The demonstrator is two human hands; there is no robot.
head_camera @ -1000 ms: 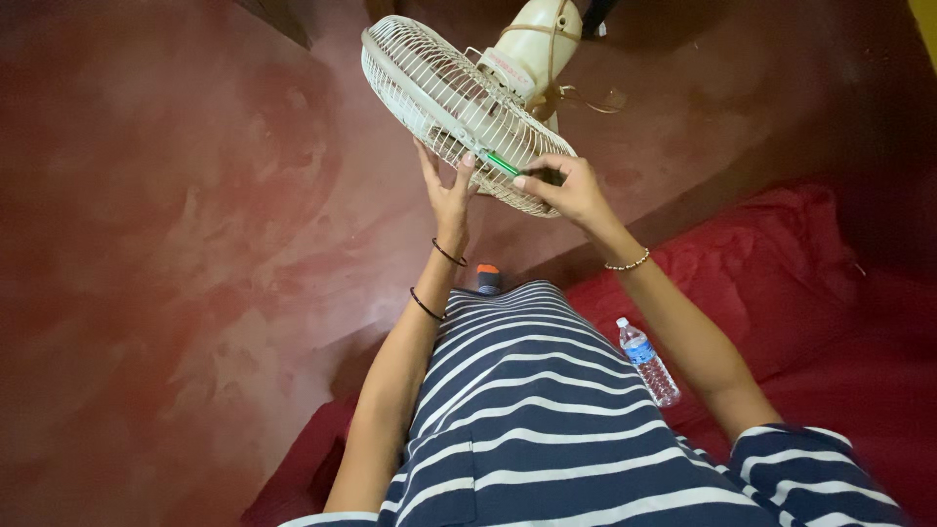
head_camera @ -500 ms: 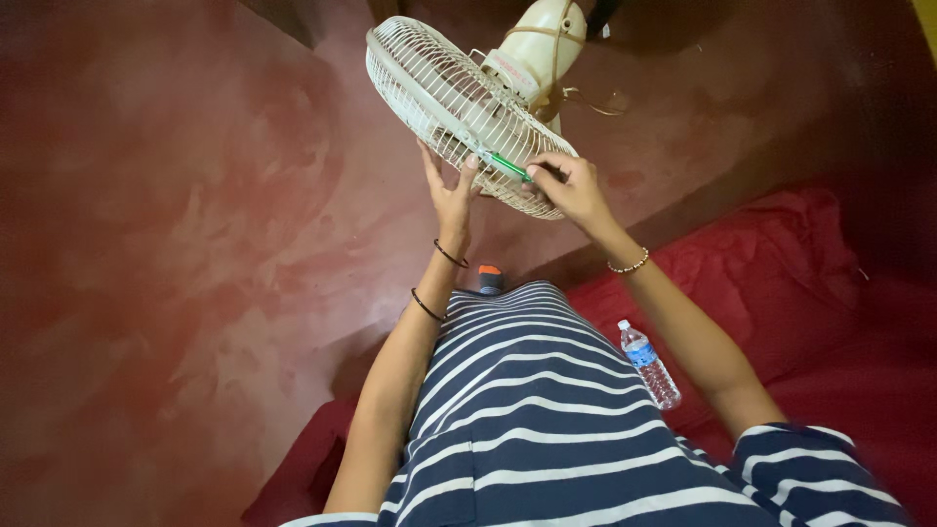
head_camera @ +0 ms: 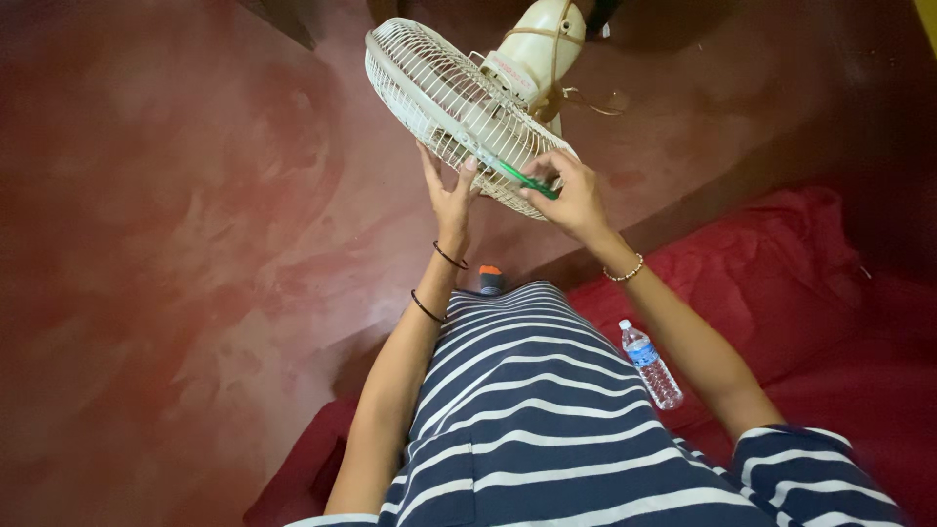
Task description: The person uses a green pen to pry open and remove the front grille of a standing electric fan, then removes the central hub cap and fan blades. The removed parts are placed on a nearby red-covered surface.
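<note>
Head view: left hand [head_camera: 451,195] spread, steadying fan grille [head_camera: 454,102]; right hand [head_camera: 571,195] pinching green tool [head_camera: 527,181] against rim. Next needs steady grille.

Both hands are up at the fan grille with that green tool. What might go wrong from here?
1. The green tool is pinched in the right hand at the wire grille; it may slip through the wires.
2. The left hand only props the grille with its fingertips, so the fan might tilt or swing away.
3. If the tool drops, it could land on the red bedding near the water bottle.
</note>
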